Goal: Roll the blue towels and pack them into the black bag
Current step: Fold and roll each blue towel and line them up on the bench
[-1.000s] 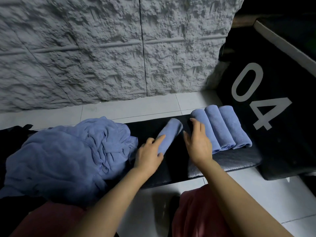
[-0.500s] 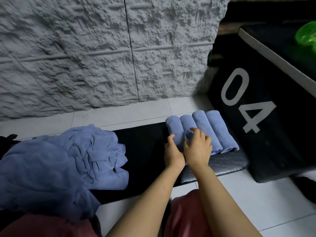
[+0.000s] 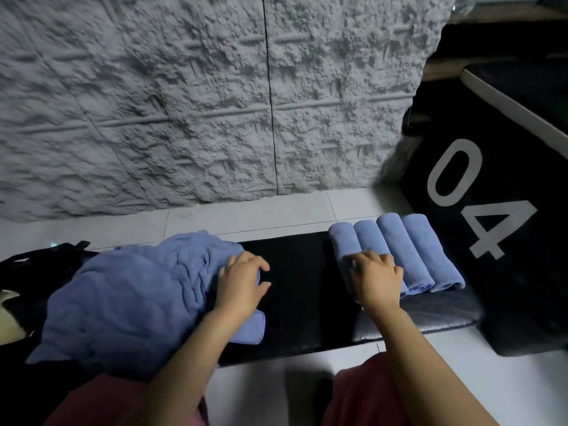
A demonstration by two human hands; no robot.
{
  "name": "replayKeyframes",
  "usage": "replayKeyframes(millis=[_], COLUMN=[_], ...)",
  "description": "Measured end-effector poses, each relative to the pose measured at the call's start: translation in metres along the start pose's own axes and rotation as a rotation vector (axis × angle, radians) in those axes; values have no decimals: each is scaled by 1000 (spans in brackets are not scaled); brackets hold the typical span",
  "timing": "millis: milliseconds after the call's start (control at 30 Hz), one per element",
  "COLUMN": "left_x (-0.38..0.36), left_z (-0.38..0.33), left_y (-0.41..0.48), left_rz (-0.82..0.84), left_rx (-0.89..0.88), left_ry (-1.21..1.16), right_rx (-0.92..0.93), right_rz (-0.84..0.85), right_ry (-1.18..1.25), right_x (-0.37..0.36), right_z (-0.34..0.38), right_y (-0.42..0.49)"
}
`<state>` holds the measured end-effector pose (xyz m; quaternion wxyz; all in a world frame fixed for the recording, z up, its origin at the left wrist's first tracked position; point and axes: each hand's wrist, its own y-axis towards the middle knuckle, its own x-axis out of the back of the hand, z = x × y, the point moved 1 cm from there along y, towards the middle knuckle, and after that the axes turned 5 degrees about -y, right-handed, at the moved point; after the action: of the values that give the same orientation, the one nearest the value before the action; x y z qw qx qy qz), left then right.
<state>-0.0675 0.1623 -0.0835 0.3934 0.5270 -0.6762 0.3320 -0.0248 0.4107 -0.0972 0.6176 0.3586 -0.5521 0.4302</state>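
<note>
Several rolled blue towels lie side by side at the right end of a black padded bench. My right hand rests on the two leftmost rolls, fingers bent loosely over them. A heap of loose blue towels covers the bench's left part. At the heap's right edge, my left hand curls its fingers and thumb round a loose towel's edge. A black bag shows partly behind the heap at the far left.
A rough grey stone wall rises behind the bench above white floor tiles. A big black box marked 04 stands close to the right of the rolls. My knees in red cloth are below the bench.
My left hand left the rolls and moved left to the loose heap, where it now holds a towel edge. The fourth roll sits tight against the others. My right hand stays on them.
</note>
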Motion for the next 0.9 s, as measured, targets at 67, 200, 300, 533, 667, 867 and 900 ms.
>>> replayKeyframes(millis=[67,200,300,533,667,867,900], left_x=[19,31,43,113,159,222,232], left_z=[38,78,72,2,-21,-18,-19], left_y=[-4,-11,-9,1,0,-15,-23], left_rz=[48,151,22,-58,-101,220,305], left_rx=[31,45,38,-53,-164,-177,-171], left_ry=[240,307,52,-675,-723,-527,-497], right_rx=[14,63,169,407,444,543,546], right_rz=[-44,-171,-236,193,217,120,94], right_ry=[0,6,47,815,939,1085,1086], right_x=[1,7,13,69,115,198,211], right_z=[1,14,34,127,160,155,154], right_y=[-3,-8,-17,-41,-37,-36,-37])
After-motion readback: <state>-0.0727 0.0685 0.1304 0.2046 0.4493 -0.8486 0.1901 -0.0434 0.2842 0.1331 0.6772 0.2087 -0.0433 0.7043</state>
